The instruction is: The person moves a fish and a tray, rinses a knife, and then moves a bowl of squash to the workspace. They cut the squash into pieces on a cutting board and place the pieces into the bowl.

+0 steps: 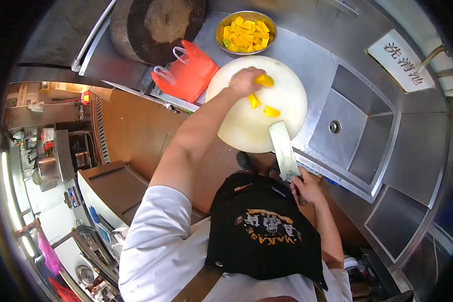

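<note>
On the round white cutting board (287, 88), my left hand (244, 82) has its fingers closed on a yellow pumpkin piece (265, 80). Two more pieces lie just below that hand, a narrow pumpkin wedge (254, 101) and a pumpkin chunk (271, 111). My right hand (307, 187) is wrapped round the handle of a cleaver (283, 148). Its broad blade points up and away from me, with the tip over the board's near edge. Behind the board stands a metal bowl (273, 41) heaped with yellow pumpkin chunks (244, 34).
A red plastic bag (189, 73) lies left of the board. Beyond it is a large dark round wooden block (158, 25). To the right is a steel sink (352, 126) with a raised rim. A white sign (401, 60) hangs on the wall.
</note>
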{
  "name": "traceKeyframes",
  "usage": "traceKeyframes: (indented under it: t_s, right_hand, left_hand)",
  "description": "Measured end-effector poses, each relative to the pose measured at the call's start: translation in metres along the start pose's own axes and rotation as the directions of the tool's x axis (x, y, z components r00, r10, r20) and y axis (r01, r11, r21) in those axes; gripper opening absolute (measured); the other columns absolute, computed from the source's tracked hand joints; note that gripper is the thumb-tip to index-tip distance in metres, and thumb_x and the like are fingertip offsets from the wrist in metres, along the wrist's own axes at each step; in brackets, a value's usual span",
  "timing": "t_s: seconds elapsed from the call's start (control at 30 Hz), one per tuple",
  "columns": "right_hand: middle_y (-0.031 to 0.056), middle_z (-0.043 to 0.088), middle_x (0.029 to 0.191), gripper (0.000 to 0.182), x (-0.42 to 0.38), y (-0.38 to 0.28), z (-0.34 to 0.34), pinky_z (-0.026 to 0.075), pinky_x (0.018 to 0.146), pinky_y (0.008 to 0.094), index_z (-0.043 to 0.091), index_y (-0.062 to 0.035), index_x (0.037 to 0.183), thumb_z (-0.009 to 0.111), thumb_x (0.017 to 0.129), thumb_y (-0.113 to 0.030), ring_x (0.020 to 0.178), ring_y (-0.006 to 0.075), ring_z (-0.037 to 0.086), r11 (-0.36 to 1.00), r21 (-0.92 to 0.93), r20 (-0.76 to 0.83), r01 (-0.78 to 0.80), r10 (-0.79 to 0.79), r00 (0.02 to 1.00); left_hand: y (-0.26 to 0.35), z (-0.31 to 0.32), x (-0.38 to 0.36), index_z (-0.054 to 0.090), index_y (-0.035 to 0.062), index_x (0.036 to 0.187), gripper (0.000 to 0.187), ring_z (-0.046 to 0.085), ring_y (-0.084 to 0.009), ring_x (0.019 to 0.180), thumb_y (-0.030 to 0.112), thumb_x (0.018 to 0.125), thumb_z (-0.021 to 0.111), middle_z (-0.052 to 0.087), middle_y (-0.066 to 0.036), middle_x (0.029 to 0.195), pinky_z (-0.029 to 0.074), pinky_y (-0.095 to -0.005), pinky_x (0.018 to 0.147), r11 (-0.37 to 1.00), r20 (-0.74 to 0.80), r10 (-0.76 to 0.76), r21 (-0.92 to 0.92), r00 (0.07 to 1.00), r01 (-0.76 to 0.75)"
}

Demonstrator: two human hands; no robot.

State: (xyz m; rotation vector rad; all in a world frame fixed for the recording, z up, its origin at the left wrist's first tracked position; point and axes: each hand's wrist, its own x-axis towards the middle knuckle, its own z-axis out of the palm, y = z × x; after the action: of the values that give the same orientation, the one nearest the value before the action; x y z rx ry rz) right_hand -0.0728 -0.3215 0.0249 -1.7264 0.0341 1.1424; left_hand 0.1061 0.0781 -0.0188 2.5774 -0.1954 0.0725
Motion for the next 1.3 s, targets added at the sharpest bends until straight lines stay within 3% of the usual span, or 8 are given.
traceKeyframes:
  t_s: [0.07,0.1,0.23,0.4,0.67,0.93,1.13,1.3]
  right_hand:
    - [0.0036,0.058,0.075,0.024,0.006,-0.005,0.0,0.05,0.058,0.0283,0.054,-0.0053,0.123,0.054,0.103,-0.018,0.063,0.0105,0.058,0.998,0.028,0.003,-0.063,0.063,0.998]
    - [0.0124,0.064,0.08,0.025,0.011,-0.003,-0.001,0.051,0.058,0.0348,0.054,-0.0045,0.122,0.053,0.102,-0.018,0.065,0.021,0.064,0.993,-0.07,-0.06,-0.098,0.094,0.994]
    - [0.0274,0.066,0.083,0.025,0.03,-0.018,0.017,0.049,0.067,0.0563,0.053,-0.0029,0.117,0.052,0.097,-0.018,0.075,0.0497,0.063,0.771,-0.593,-0.214,0.231,-0.428,0.878]
    - [0.0231,0.068,0.081,0.027,0.086,-0.124,0.06,0.051,0.068,0.0568,0.052,-0.0057,0.118,0.055,0.094,-0.018,0.074,0.0446,0.066,0.562,-0.795,-0.132,0.227,-0.527,0.84]
    - [0.0209,0.067,0.073,0.022,0.092,-0.203,0.115,0.051,0.062,0.0534,0.054,-0.0025,0.113,0.053,0.096,-0.016,0.068,0.042,0.066,0.413,-0.842,-0.065,0.347,-0.716,0.695]
    - [0.0227,0.067,0.074,0.028,0.128,-0.162,0.113,0.052,0.066,0.055,0.053,-0.0003,0.115,0.052,0.096,-0.021,0.07,0.0423,0.067,0.359,-0.922,-0.005,0.144,-0.383,0.924]
    - [0.0261,0.069,0.082,0.026,0.133,-0.175,0.111,0.054,0.072,0.0529,0.052,0.0018,0.107,0.053,0.091,-0.019,0.079,0.0416,0.07,0.364,-0.927,-0.002,0.095,-0.258,0.966]
    - [0.0258,0.07,0.086,0.025,0.158,-0.149,0.108,0.054,0.073,0.0528,0.052,0.0033,0.108,0.046,0.092,-0.016,0.08,0.0413,0.07,0.364,-0.919,0.045,0.151,-0.284,0.958]
  left_hand:
    - [-0.004,-0.021,-0.031,0.065,0.0169,0.124,0.046,0.062,-0.0324,0.103,0.025,0.079,0.072,0.063,-0.011,0.11,0.054,-0.0432,0.086,0.993,-0.114,-0.114,-0.038,0.987,0.11]
    - [0.004,-0.031,-0.047,0.065,0.0164,0.124,0.047,0.063,-0.0322,0.102,0.025,0.078,0.072,0.063,-0.012,0.108,0.054,-0.0432,0.085,0.985,-0.169,-0.172,-0.059,0.971,0.164]
    - [0.061,-0.017,-0.12,0.062,0.0154,0.126,0.051,0.061,-0.0314,0.103,0.026,0.077,0.073,0.061,-0.012,0.106,0.054,-0.0438,0.086,0.887,-0.079,-0.425,0.165,0.902,0.432]
    - [0.079,0.03,-0.159,0.056,0.0069,0.129,0.059,0.058,-0.0349,0.109,0.022,0.077,0.078,0.054,-0.017,0.119,0.055,-0.0445,0.084,0.883,-0.399,-0.46,-0.107,0.793,0.458]
    - [0.051,0.011,-0.236,0.057,0.0028,0.118,0.041,0.059,-0.0336,0.102,0.01,0.08,0.071,0.056,-0.017,0.114,0.052,-0.0398,0.08,0.749,-0.365,-0.645,-0.477,0.671,0.46]
    - [0.049,0.011,-0.235,0.057,0.0026,0.105,0.029,0.06,-0.0286,0.089,0.005,0.08,0.071,0.058,-0.014,0.103,0.052,-0.0372,0.072,0.79,-0.462,-0.591,-0.495,0.662,0.36]
    - [0.059,0.025,-0.199,0.055,0.0022,0.105,0.031,0.061,-0.0327,0.086,0.005,0.079,0.073,0.058,-0.016,0.1,0.052,-0.0403,0.074,0.876,-0.451,-0.405,-0.441,0.796,0.196]
    - [0.062,0.024,-0.174,0.057,0.0051,0.109,0.04,0.058,-0.0375,0.101,0.013,0.076,0.077,0.056,-0.016,0.105,0.051,-0.0443,0.083,0.928,-0.438,-0.364,-0.245,0.822,0.28]
